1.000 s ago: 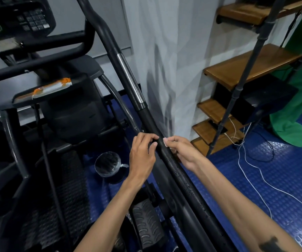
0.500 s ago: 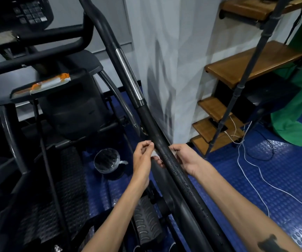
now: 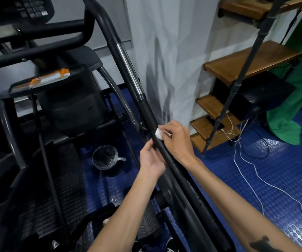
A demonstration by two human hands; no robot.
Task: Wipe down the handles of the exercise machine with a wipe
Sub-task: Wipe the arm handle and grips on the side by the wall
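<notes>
Item: wipe [image 3: 158, 133], a small white wad pinched in the right hand [image 3: 176, 140] against the black handle [image 3: 147, 113]. Left hand [image 3: 151, 158] pinches the bar just below. Risk: so small a wad may slip free or miss the far side.

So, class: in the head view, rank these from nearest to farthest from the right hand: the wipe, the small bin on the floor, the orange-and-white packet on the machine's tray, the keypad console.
1. Wipe: pinched in the right hand against the handle bar.
2. Small bin: on the floor, lower left.
3. Packet: on the tray, upper left.
4. Keypad console: top left corner.
</notes>
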